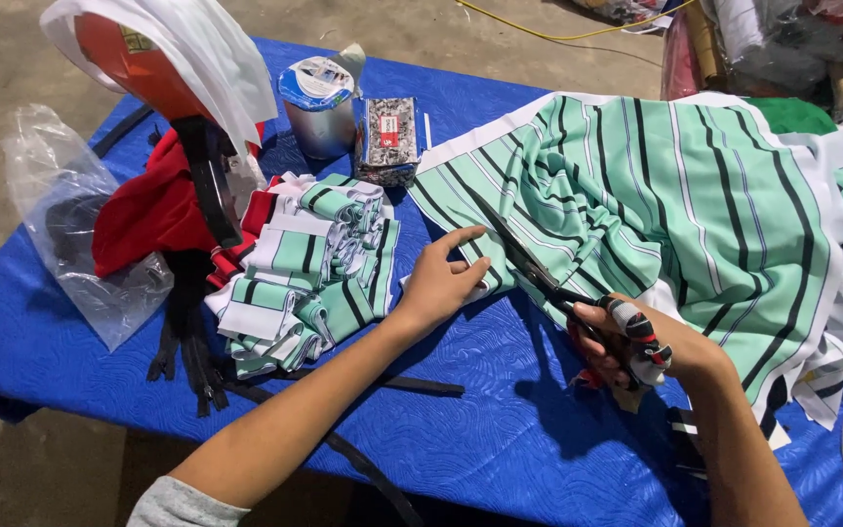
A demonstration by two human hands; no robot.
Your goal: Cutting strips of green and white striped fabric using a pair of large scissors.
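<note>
So the left hand [438, 283] lies flat on the green striped fabric [675, 195], pinning it taut on the blue tabletop [461, 429] while the right hand [636, 342] grips scissors [539, 278] at its edge.

A table [480, 459] covered in a quilted blue cloth fills most of the view and stands on a bare, dusty concrete floor [12, 59]. The floor shows grey-brown past the table's far edge and again at its near left corner. A yellow cord [539, 34] trails across the concrete well beyond the table. At the far right, bundles wrapped in clear plastic [773, 44] are heaped on the ground. The light is bright and comes from overhead, throwing sharp, dark shadows onto the blue cloth.
</note>
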